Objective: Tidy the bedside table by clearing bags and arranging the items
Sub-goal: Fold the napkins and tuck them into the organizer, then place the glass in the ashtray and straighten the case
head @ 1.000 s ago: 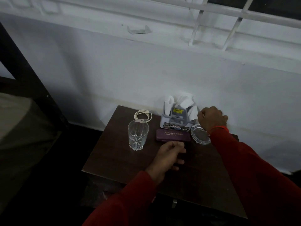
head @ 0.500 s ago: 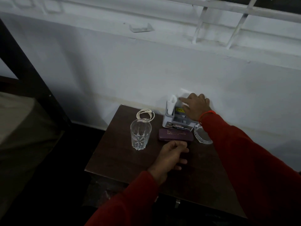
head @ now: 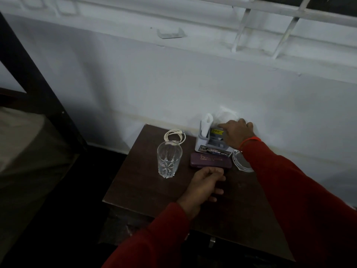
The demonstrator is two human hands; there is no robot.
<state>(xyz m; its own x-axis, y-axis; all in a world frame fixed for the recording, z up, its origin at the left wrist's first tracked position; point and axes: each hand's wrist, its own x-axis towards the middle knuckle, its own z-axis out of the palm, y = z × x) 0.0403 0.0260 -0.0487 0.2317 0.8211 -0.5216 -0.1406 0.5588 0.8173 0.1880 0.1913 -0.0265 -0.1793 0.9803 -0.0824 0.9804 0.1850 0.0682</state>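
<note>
The dark table (head: 146,190) stands against a white wall (head: 173,84), a bed frame (head: 38,74) to its left. At the back sits a grey organiser (head: 209,146) holding white paper (head: 207,122). The right hand (head: 236,134) reaches over it, fingers closed on a crumpled white bag (head: 226,115) at the wall. A purple case (head: 210,160) lies in front, a glass (head: 169,161) and coiled cable (head: 174,136) to the left, an ashtray (head: 240,161) partly hidden under the right sleeve. The left hand (head: 204,187) rests loosely curled and empty, just before the case.
</note>
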